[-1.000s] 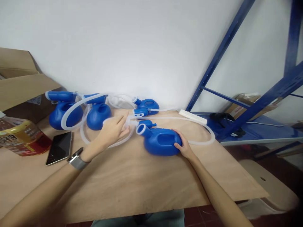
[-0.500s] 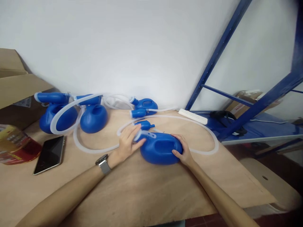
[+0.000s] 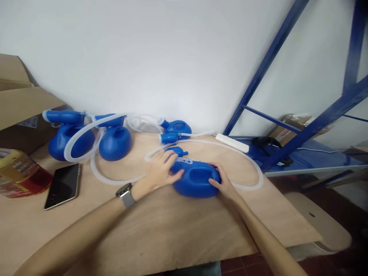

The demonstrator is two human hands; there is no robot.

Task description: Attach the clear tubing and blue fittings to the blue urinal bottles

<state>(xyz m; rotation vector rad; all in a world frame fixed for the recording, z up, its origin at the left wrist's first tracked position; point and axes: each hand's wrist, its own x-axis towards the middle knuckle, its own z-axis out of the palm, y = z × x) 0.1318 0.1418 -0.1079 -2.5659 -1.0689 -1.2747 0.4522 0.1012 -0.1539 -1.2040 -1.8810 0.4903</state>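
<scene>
A blue plastic urinal bottle (image 3: pixel 195 186) with a moulded handle lies on its side on the wooden table. My right hand (image 3: pixel 222 182) grips its rounded right end, thumb on top near the handle opening. My left hand (image 3: pixel 161 170) is curled over the bottle's neck at the left, thumb reaching onto the blue body; the white cap is hidden beneath the fingers. A translucent strap (image 3: pixel 185 160) with holes runs from the neck along the bottle's top. Just behind my left hand lies a small blue spouted funnel (image 3: pixel 178 151), partly covered.
Clear tubing (image 3: pixel 260 172) loops around the bottle. Behind are more blue urinal bottles (image 3: pixel 115 143) and a blue tube fitting (image 3: pixel 169 138). To the left are a phone (image 3: pixel 62 186), a jar (image 3: pixel 24 174) and a cardboard box (image 3: pixel 25 103). A power strip (image 3: pixel 232 142) lies by blue shelving (image 3: pixel 267 63).
My left hand has turned over the neck, its fingers more curled and now covering the white cap that showed before. My right hand keeps its hold. The view has shifted slightly.
</scene>
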